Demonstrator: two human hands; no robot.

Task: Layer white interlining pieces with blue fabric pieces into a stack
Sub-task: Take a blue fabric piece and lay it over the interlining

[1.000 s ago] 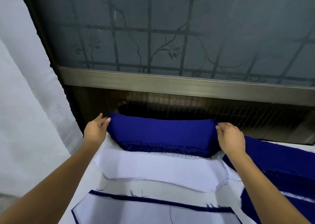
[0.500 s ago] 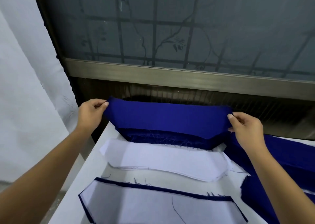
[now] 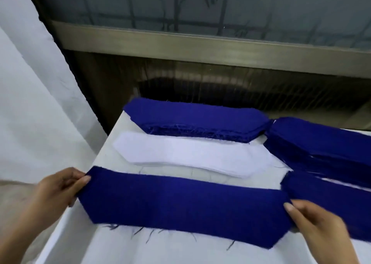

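Observation:
A single blue fabric piece (image 3: 180, 207) lies stretched across the near part of the white table (image 3: 140, 251). My left hand (image 3: 58, 189) pinches its left end and my right hand (image 3: 315, 221) pinches its right end. Behind it sits a stack of white interlining pieces (image 3: 186, 155). Farther back a thick stack of blue fabric pieces (image 3: 196, 121) rests at the table's far edge. The layered stack that lay at the front is hidden under the held blue piece.
More blue fabric stacks (image 3: 321, 143) lie at the right, one (image 3: 331, 191) close to my right hand. A window with a metal sill (image 3: 200, 44) stands behind the table. A white wall (image 3: 30, 103) is at the left, beyond the table's left edge.
Both hands lifted one blue piece off the far stack and carried it toward me, down over the front stack. The camera tilted down.

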